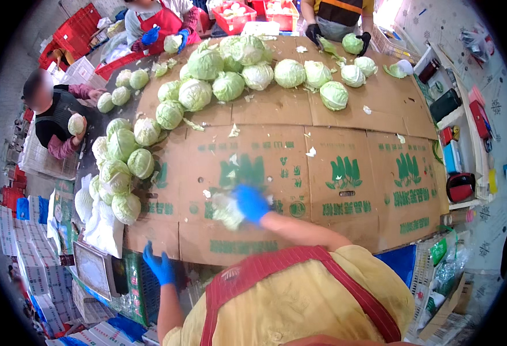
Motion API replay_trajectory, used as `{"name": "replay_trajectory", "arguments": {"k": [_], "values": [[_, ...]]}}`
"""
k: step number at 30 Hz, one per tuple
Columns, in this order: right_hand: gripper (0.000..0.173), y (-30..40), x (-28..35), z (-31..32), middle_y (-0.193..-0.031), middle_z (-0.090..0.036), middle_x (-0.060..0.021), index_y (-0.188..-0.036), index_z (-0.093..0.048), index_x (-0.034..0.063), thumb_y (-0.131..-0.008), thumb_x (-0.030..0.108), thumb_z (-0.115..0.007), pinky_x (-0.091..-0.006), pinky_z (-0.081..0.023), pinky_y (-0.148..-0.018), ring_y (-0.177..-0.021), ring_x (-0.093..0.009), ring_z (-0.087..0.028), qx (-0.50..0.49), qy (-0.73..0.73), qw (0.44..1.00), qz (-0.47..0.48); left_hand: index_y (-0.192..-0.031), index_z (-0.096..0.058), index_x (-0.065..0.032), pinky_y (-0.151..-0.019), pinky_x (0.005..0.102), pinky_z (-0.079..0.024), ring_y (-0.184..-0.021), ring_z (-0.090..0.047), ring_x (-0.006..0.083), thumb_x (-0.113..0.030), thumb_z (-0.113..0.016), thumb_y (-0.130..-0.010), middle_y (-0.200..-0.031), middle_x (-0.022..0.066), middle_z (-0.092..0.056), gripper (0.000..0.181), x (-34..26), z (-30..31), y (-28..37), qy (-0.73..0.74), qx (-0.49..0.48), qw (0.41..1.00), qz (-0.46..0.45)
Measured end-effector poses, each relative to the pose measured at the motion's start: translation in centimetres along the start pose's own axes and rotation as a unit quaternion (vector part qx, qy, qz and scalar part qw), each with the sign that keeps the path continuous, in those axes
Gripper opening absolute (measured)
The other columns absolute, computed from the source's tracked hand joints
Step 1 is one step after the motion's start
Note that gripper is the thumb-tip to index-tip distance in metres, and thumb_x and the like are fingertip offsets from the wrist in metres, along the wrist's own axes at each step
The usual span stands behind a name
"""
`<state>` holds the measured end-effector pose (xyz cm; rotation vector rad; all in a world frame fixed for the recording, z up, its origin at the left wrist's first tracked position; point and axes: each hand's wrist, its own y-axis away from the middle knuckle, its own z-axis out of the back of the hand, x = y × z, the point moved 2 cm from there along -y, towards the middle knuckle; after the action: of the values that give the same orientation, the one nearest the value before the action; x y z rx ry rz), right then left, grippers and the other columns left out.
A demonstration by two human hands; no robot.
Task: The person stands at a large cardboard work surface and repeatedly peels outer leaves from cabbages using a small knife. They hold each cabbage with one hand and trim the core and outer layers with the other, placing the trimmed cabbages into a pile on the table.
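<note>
My right hand [251, 203], in a blue glove, is over the middle of the cardboard-covered table [275, 142]. It touches some loose pale cabbage leaves [228, 210] at its left side; motion blur hides whether its fingers grip them. My left hand [159, 264], also blue-gloved, is at the near edge of the table with its fingers spread and nothing in it. Heads of cabbage [126, 208] lie in a curved pile along the left side, and more cabbages [206, 62] are heaped at the far side. Small leaf scraps [311, 152] are scattered on the cardboard.
Three co-workers stand around the far and left sides, each with a cabbage in hand. White foam net sleeves [104, 229] lie at the near left corner. A shelf [465, 129] with boxes and bags stands along the right. Red crates [235, 19] are beyond the table.
</note>
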<state>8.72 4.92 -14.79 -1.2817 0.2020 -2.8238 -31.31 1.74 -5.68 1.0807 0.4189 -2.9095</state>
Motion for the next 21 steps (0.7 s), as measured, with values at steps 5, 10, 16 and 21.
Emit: {"name": "replay_trajectory", "arguments": {"k": [5,10,16,21], "values": [[0.046,5.5,8.1,-0.9,-0.136,-0.054,-0.016,-0.135,-0.055,0.0099,-0.093,0.029,-0.061,-0.0416,-0.046,-0.101,-0.121,-0.031,-0.057,0.242,-0.238,0.939,-0.061,-0.139,-0.046,-0.0027,-0.109,0.0409,-0.034,-0.127,-0.046,0.026,-0.008,-0.061,-0.092,-0.138,0.0133,-0.05,0.049,-5.1,-8.1,-7.9,0.172,0.045,0.983,-0.053],[0.038,12.3,3.2,13.5,-0.103,-0.068,-0.0085,-0.131,-0.06,0.0068,-0.097,0.024,-0.055,-0.0331,-0.051,-0.077,-0.085,-0.016,-0.061,0.049,-0.359,0.885,-0.292,-0.139,-0.053,-0.0221,-0.106,0.0573,-0.032,-0.135,-0.037,0.0405,-0.043,-0.073,-0.08,-0.145,0.0154,-0.044,0.066,-15.1,-19.1,-11.7,-0.013,0.18,0.963,-0.2],[0.042,29.9,-0.9,17.9,-0.083,-0.062,-0.0103,-0.132,-0.057,0.0134,-0.101,0.041,-0.049,-0.0348,-0.056,-0.064,-0.073,-0.017,-0.063,0.005,-0.343,0.762,-0.549,-0.136,-0.056,-0.0319,-0.112,0.0617,-0.017,-0.139,-0.031,0.043,-0.048,-0.071,-0.08,-0.152,0.0101,-0.038,0.06,-20.5,-26.1,-6.0,-0.152,0.293,0.926,-0.182],[0.029,26.5,-0.8,13.0,-0.083,-0.063,-0.0106,-0.117,-0.058,0.0082,-0.101,0.031,-0.05,-0.0354,-0.057,-0.061,-0.071,-0.018,-0.065,-0.026,-0.283,0.839,-0.464,-0.114,-0.069,-0.0193,-0.103,0.0488,-0.037,-0.12,-0.053,0.0341,-0.033,-0.068,-0.084,-0.125,0.0113,-0.061,0.034,-14.8,-25.7,-1.1,0.12,0.369,0.869,-0.309]]}}
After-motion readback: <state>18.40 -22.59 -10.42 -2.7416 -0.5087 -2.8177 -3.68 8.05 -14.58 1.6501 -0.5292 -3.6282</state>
